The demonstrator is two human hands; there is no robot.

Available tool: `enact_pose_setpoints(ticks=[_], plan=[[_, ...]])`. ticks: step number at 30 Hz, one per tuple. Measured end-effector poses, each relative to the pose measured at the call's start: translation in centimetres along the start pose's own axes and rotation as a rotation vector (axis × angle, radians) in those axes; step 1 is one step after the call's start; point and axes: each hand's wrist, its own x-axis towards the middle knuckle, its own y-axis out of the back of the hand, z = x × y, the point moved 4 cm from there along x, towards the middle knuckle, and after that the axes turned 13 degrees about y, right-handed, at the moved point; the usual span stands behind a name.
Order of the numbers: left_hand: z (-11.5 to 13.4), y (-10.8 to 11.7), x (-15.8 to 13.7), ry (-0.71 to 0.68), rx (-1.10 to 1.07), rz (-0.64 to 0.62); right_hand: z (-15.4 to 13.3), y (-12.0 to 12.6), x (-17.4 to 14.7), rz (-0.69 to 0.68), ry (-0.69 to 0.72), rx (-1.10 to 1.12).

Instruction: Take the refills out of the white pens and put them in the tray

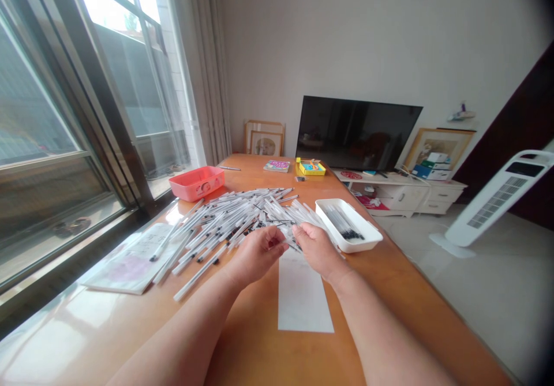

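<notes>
Over a wooden worktop, the left hand and right hand nearly meet, each grip pinching what seems a slim pen part (blurred here) beside heaped pens, likely light, stiff, slippery, best held mid-barrel.

Slim whitish pens, apparently black-tipped, lie heaped left of 1 white tray; more lie inside it
</notes>
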Motion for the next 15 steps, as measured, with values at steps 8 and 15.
enact_pose_setpoints(ticks=[8, 15], plan=[[-0.43, -0.08, 0.13, 0.074, -0.008, -0.152, -0.26, 0.51, -0.01, 0.022, 0.041, -0.103], [-0.06, 0.10, 0.05, 0.000, 0.109, -0.005, 0.33, -0.01, -0.02, 0.036, -0.058, 0.014]])
